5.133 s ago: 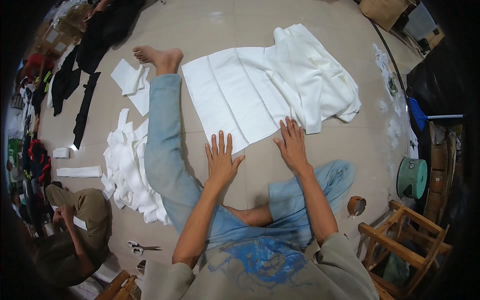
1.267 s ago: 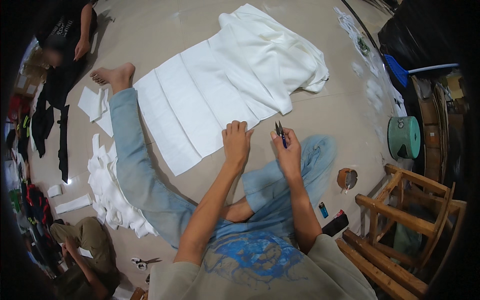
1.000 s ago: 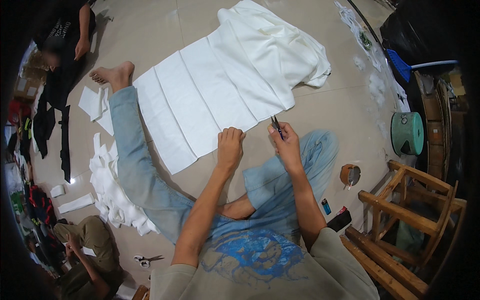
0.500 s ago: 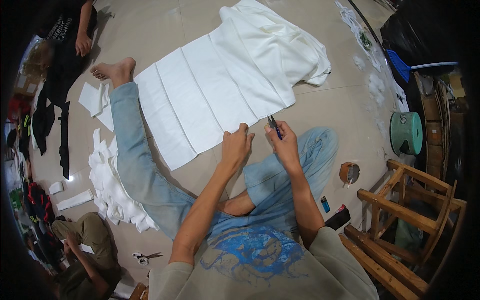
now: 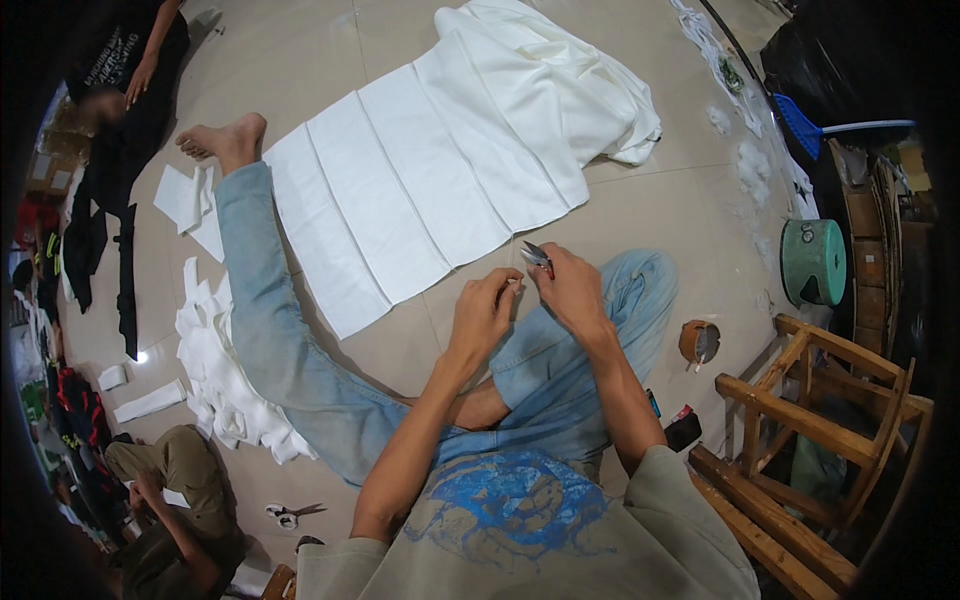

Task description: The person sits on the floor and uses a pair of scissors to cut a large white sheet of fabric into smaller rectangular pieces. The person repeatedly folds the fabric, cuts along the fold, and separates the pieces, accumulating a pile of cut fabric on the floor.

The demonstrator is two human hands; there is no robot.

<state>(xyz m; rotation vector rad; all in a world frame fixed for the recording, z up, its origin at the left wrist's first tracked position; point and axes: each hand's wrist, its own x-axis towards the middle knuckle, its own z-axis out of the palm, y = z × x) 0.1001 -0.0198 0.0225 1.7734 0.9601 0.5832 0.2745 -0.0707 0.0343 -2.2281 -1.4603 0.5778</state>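
White cloth (image 5: 400,170) with several parallel seam lines lies spread on the floor before me, bunched up at its far right end. My right hand (image 5: 573,290) is closed around small thread snips (image 5: 537,257), their blades pointing up and left just off the cloth's near edge. Beside it, my left hand (image 5: 485,312) is pinched shut. A thin white thread (image 5: 513,250) runs from the cloth's edge down to those fingertips. The two hands are close together above my bent right leg.
Crumpled white cloth pieces (image 5: 225,370) lie left of my outstretched leg, with scissors (image 5: 295,514) nearer. To the right are a round ashtray-like container (image 5: 699,342), a wooden stool (image 5: 800,420) and a green round container (image 5: 812,262). Co-workers sit at far left (image 5: 130,60) and lower left (image 5: 175,500).
My left hand has moved right and closed in a pinch on the thread. My right hand has turned, tilting the snips leftward. The far-left co-worker's arm has shifted left.
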